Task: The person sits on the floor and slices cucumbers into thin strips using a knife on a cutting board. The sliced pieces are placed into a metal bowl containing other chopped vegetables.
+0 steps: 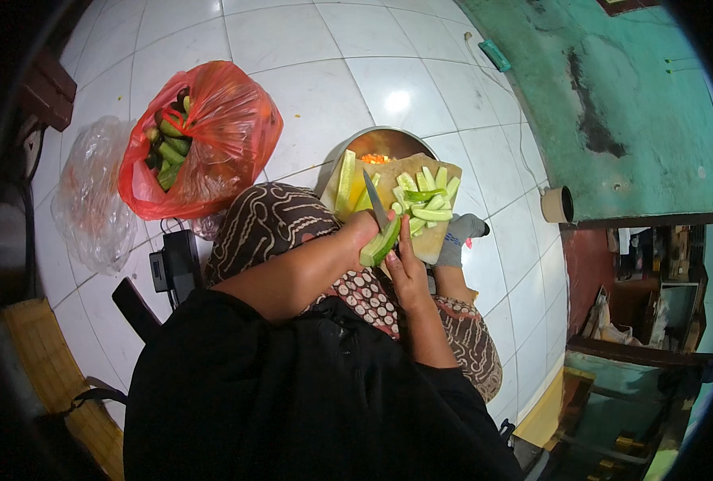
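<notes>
My left hand grips a cut length of cucumber, green skin to the right and pale flesh showing. A kitchen knife has its blade against the upper end of this piece, tip pointing up and away. My right hand is closed around the knife's mostly hidden handle, its thumb near the cucumber. Beyond both hands, a worn cutting board carries a pile of cucumber sticks on its right. A long cucumber strip lies along its left side.
Under the board's far edge stands a metal pot holding diced orange pieces. A red plastic bag of green vegetables is at left, beside a clear plastic bag. Black devices lie near my left knee. A cable crosses the tiled floor.
</notes>
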{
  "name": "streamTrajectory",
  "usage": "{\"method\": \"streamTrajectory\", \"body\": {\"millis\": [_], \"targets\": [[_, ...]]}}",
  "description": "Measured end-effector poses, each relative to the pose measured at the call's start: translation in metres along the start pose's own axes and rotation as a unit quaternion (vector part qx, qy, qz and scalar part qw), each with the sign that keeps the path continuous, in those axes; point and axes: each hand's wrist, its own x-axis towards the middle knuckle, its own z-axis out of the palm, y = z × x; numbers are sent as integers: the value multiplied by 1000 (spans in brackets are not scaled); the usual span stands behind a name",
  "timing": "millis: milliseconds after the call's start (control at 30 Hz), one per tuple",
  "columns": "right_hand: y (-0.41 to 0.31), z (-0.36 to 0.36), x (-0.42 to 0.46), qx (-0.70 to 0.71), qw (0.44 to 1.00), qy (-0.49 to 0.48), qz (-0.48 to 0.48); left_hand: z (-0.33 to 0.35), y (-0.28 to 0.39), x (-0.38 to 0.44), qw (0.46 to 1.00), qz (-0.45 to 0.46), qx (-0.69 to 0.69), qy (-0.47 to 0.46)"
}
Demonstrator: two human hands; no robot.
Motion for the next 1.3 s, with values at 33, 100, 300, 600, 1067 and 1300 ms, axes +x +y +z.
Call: {"method": "streamTrajectory", "body": {"millis": [33, 100, 300, 600, 1067, 1300], "targets": [[3, 0, 0, -24, 1000, 11, -14, 0, 0, 0, 1000, -1, 6, -5], [9, 0, 1, -72, 996, 32, -43, 1, 1, 0, 1000, -2, 19, -17], [-9, -7, -1, 8, 999, 17, 38, 11, 6, -14, 997, 0, 77, -21], [13, -9, -1, 162, 987, 13, 11, 6, 5, -6, 992, -15, 127, -18], [15, -12, 0, 323, 937, 44, 126, 6, 4, -3, 984, -15, 175, -40], [-1, -29, 5, 529, 819, -16, 222, 9, 9, -6, 974, -34, 210, -73]]}}
